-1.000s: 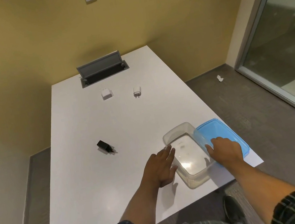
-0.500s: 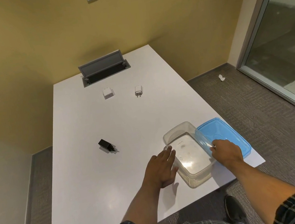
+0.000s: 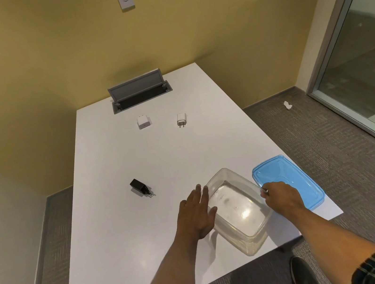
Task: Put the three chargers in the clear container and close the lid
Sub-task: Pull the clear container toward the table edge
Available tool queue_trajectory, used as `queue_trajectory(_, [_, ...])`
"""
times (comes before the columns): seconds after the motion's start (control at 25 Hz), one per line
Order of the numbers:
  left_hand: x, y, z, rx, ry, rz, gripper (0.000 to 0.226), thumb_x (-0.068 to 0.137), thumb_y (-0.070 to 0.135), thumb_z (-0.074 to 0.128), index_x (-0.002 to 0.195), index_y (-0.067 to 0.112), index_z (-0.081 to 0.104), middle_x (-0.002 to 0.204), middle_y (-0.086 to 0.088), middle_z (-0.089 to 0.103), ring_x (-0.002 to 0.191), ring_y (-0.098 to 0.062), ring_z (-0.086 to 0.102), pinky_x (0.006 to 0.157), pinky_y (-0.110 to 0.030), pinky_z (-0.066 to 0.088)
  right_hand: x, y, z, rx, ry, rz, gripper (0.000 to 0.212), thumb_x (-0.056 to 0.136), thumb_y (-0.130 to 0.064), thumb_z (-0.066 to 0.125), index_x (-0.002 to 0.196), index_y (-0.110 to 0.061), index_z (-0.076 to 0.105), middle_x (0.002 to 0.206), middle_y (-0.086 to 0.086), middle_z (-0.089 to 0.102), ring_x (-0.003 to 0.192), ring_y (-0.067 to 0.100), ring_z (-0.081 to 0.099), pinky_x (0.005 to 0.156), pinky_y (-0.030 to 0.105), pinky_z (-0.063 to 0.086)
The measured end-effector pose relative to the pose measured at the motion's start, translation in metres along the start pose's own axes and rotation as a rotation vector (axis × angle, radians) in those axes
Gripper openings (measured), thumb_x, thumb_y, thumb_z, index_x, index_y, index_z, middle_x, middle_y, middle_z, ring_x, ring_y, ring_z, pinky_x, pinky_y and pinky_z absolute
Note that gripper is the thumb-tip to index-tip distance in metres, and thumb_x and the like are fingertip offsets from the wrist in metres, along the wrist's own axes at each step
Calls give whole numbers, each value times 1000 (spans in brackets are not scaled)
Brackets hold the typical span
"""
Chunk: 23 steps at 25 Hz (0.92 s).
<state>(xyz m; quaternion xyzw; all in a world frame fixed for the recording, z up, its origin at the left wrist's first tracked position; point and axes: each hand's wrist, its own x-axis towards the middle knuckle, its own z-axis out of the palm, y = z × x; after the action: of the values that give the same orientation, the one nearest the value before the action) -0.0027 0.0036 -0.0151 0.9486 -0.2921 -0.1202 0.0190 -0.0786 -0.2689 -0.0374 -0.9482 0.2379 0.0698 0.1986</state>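
The clear container (image 3: 245,238) stands uncovered and empty near the table's front right edge. My left hand (image 3: 197,213) rests flat against its left wall, fingers spread. My right hand (image 3: 281,196) is at its right rim, fingers curled, lying over the blue lid (image 3: 293,173), which sits flat on the table beside the container. A black charger (image 3: 139,186) lies left of the container. Two white chargers lie further back: a square one (image 3: 144,121) and a smaller one (image 3: 181,119) with its prongs toward me.
A grey cable box with a raised flap (image 3: 139,91) is set into the white table (image 3: 123,239) at the far end. Yellow walls close the back and left. A glass partition (image 3: 366,62) stands on the right, a scrap (image 3: 287,105) on the carpet.
My right hand has slid from the lid's top back to the container's right rim and curled its fingers. The lid now lies flat, clear of the container. My left hand has barely moved.
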Motion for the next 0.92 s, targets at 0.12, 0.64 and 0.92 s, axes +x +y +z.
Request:
queue_trajectory(0.12, [0, -9, -6, -58, -29, -159, 69, 106, 51, 29, 164, 19, 9, 169, -7, 21, 149, -27, 34, 113, -47, 35, 3, -12, -2, 14, -35, -49, 19, 93, -14, 60, 102, -21, 74, 95, -3, 76, 85, 18, 70, 78, 33, 57])
queue_trajectory(0.64, [-40, -57, -4, -594, 10, -567, 25, 97, 22, 35, 99, 13, 58, 94, -6, 67, 57, -28, 74, 69, -39, 61, 19, -85, 4, 306, -130, -205, 37, 94, -10, 57, 126, -28, 65, 90, -11, 68, 77, 11, 63, 71, 26, 50])
queue_trajectory(0.92, [-60, -64, 13, -871, 95, -723, 26, 97, 24, 40, 97, 5, 57, 93, -9, 65, 49, -25, 73, 72, -46, 60, 18, -106, 17, 510, -130, -159, 48, 87, -12, 67, 134, -13, 60, 107, 5, 71, 91, 16, 63, 84, 24, 46])
